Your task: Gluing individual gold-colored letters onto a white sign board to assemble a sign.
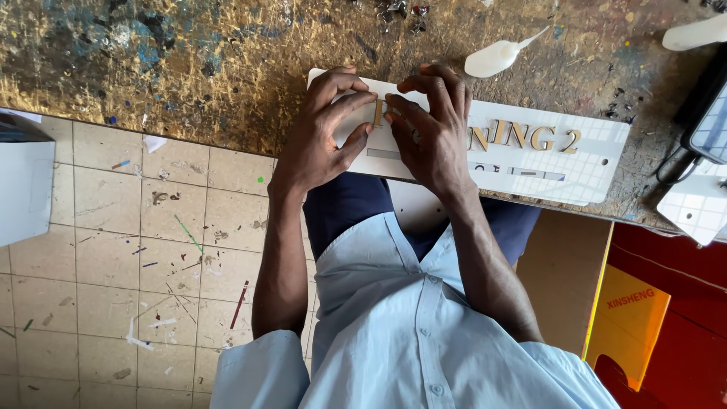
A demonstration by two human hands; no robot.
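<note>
A long white sign plate [591,163] lies at the edge of a paint-stained workbench [189,68], with several raised gold letters [522,136] and a gold digit stuck along it. My left hand [322,132] rests on the plate's left end, thumb and fingers pressing beside a gold letter piece [378,113]. My right hand [428,125] lies next to it, fingertips pressing down on the same spot. The hands cover the plate's left part.
A white squeeze bottle [496,57] lies on the bench behind the plate; another white object [693,34] sits far right. A dark device [708,121] and white gridded piece [693,208] are at right. Littered tiled floor [113,265], white box [23,185] left, cardboard [564,280] under the bench.
</note>
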